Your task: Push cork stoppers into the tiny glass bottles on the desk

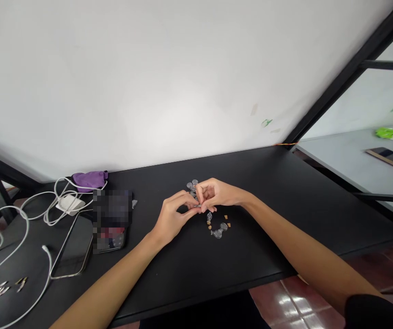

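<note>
A: Black, matte and flat, the surface (285, 201) carries everything here. At its far left lie a few small metal pins (7, 288), then a looping white charging cable (21, 219) with its white adapter block (68, 204), a purple cloth pouch (89, 179) by the wall, and a dark phone-like slab (76, 249) lying flat.

B: And the person's hands?

A: The left hand (172, 219) comes next, its fingers pinched toward the right hand (217, 194). Between the two sets of fingertips sits a tiny clear glass piece with a silvery end (197, 205), held just above the surface, roughly at its middle.

B: So both grips are closed on it?

A: They look so: the left grip nips the metallic end, the right grip clenches over the glass part, though the fingers hide most of it.

B: How would it handle?

A: Very light, stiff, smooth and probably slippery; thin glass would crack under a hard squeeze. A fingertip hold on the neck or metal end seems safest.

B: Anything around it?

A: More small clear glass bottles (192, 185) lie just behind the hands, others (218, 230) just in front, with little tan cork bits (226, 217) scattered among them.
</note>
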{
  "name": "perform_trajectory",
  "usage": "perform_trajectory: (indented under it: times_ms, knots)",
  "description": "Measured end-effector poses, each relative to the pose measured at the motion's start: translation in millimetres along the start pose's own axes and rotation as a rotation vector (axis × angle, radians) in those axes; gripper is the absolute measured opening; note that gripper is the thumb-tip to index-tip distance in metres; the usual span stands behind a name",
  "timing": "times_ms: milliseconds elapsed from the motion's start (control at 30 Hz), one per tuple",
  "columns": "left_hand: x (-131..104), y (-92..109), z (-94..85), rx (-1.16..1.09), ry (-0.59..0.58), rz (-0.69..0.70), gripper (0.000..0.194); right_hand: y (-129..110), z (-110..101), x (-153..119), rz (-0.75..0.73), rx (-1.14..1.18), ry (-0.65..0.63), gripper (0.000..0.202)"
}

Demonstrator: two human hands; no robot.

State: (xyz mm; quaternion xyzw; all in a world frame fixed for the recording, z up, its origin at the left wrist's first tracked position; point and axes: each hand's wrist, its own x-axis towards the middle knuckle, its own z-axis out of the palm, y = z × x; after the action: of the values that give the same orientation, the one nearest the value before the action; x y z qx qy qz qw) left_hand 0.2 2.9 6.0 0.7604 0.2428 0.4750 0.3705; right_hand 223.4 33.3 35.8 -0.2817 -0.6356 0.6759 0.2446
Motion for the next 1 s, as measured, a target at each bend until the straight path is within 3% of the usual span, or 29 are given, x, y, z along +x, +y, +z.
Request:
perform_trajectory:
  times_ms: [300,767,1000]
  knots:
    - [6,0,0.5,-0.218,0.116,-0.247,0.015,5,-5,2,-0.026,0.075,0.027,0.033]
    - [8,2,0.3,-0.275,0.134,-0.297,0.015,9,-9,1,-0.033,0.089,0.033,0.028]
    - [8,4,3.5,-0.332,0.182,-0.411,0.022,13,-4,2,-0.052,0.128,0.071,0.026]
